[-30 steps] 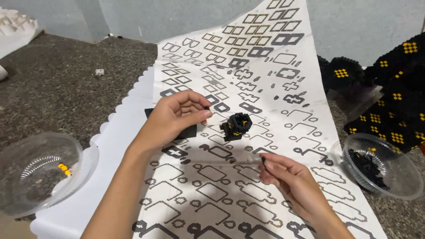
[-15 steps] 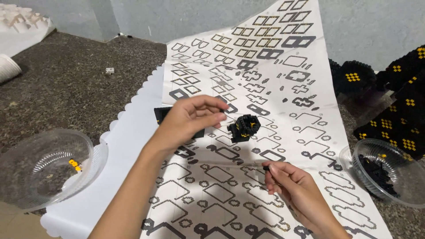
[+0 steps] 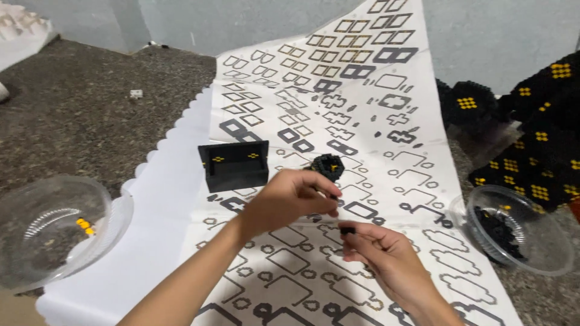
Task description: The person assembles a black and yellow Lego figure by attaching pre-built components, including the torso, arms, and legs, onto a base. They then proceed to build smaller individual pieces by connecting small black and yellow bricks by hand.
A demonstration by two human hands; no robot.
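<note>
My left hand (image 3: 290, 202) is curled over the patterned paper sheet (image 3: 362, 102), its fingertips touching a small black ring-shaped block assembly (image 3: 328, 165). Just below it, my right hand (image 3: 380, 253) pinches a tiny black block piece (image 3: 347, 230) between thumb and fingers. A black rectangular box-like build with small yellow marks (image 3: 234, 165) stands on the sheet to the left of my left hand.
A clear plastic bowl with a few yellow pieces (image 3: 51, 232) sits at the left edge. Another clear bowl holding black pieces (image 3: 513, 232) sits at the right. Black builds with yellow dots (image 3: 531, 139) are piled at the far right on the speckled floor.
My left hand moved right off the black box build, uncovering it, and now touches the ring assembly. My right hand rose toward it with the small piece.
</note>
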